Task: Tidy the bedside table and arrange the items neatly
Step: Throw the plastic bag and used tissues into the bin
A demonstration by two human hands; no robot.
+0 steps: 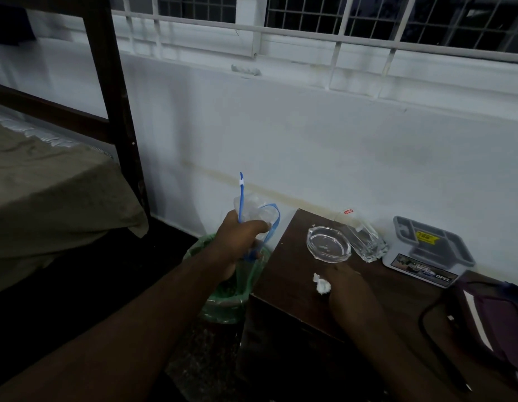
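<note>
My left hand (pixel 237 242) grips a crumpled clear plastic zip bag with a blue strip (pixel 256 211), held above a bin lined with a green bag (pixel 223 297) left of the table. My right hand (pixel 346 285) rests on the dark wooden bedside table (pixel 283 265) and pinches a small white wad of tissue (pixel 321 284). Behind it on the table stand a clear glass ashtray (pixel 327 243) and a glass tumbler (pixel 365 239) lying tilted against the wall.
A grey-lidded plastic box with a yellow label (pixel 429 250) sits at the table's back right. A purple iron with a black cord (pixel 489 320) lies at the right edge. A bed with a dark wooden frame (pixel 115 111) and an olive sheet stands to the left.
</note>
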